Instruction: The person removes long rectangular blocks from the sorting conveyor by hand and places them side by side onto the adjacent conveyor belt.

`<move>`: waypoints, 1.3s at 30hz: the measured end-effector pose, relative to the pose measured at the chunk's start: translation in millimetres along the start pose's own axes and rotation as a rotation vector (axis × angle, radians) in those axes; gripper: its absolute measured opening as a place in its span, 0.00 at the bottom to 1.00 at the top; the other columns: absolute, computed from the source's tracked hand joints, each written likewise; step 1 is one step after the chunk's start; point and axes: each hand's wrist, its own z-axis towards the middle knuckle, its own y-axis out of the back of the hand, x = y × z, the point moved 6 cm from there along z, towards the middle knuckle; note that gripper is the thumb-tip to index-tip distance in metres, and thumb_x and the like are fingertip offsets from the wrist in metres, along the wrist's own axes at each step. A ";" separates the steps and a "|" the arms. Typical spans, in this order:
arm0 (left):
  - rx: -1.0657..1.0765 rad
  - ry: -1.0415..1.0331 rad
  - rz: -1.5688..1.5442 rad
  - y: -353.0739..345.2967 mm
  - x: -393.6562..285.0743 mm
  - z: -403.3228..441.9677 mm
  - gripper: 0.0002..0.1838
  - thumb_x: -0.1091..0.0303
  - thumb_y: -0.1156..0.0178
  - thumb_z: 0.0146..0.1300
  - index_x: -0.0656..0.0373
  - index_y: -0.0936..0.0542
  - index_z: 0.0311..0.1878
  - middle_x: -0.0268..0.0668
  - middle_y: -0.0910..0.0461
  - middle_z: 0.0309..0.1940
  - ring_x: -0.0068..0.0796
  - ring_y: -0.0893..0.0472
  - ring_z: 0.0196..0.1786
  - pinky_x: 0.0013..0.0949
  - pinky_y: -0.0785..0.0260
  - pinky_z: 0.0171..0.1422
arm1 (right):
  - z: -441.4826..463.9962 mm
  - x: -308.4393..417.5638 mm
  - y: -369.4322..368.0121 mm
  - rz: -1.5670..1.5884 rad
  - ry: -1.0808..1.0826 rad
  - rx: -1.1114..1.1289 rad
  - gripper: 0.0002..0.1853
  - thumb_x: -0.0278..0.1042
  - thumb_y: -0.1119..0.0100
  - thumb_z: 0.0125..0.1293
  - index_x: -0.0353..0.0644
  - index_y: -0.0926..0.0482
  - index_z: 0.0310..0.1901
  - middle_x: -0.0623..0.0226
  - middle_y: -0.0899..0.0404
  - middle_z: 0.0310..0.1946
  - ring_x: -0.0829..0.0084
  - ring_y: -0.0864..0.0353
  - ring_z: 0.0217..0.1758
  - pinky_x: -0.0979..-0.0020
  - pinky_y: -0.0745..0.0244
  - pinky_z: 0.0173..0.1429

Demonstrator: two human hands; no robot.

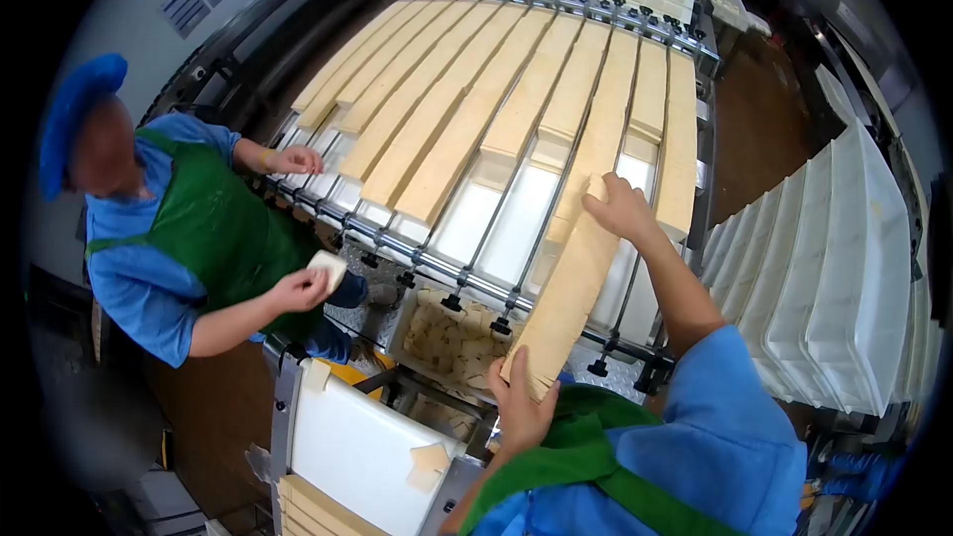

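Observation:
A long, pale yellow stack of thin wafer-like slices [566, 298] slants across the front of the machine. My left hand [524, 405] grips its near end, fingers and thumb on either side. At the far end my right hand [623, 208] is closed around the stack. Beneath and beyond it, similar long pale stacks [496, 104] lie side by side in lanes between thin metal rods. White lane surface [516, 223] shows at the near ends of several lanes. The exact kind of slice cannot be made out.
On the left, a co-worker in a green apron [213, 203] holds a small pale piece [328, 268]. A bin of broken pieces [397, 337] sits below the metal front rail [437, 263]. A white belt [347, 447] lies at lower left. White trays [824, 268] are stacked on the right.

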 end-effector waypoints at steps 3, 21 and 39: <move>-0.009 0.015 -0.021 -36.3 -10.1 9.5 0.40 0.71 0.30 0.52 0.58 0.39 0.68 0.54 0.48 0.63 0.55 0.39 0.64 0.46 0.43 0.68 | 17.5 -36.5 10.6 0.120 0.038 -0.104 0.30 0.55 0.49 0.60 0.36 0.27 0.53 0.44 0.26 0.51 0.42 0.27 0.51 0.51 0.31 0.57; 0.284 -0.153 -0.020 -104.1 -45.6 72.2 0.32 0.78 0.40 0.58 0.61 0.37 0.67 0.53 0.47 0.65 0.46 0.28 0.56 0.37 0.30 0.55 | 135.1 -108.6 4.3 -0.350 0.069 -0.030 0.28 0.52 0.64 0.66 0.33 0.23 0.48 0.50 0.22 0.53 0.54 0.28 0.57 0.54 0.47 0.63; 0.148 -0.305 -0.130 -115.7 -48.8 116.0 0.33 0.88 0.55 0.54 0.57 0.34 0.66 0.52 0.41 0.67 0.51 0.33 0.65 0.34 0.34 0.60 | 45.1 -46.8 5.7 0.028 0.356 -0.346 0.31 0.43 0.42 0.60 0.41 0.34 0.63 0.54 0.32 0.61 0.53 0.38 0.66 0.51 0.49 0.67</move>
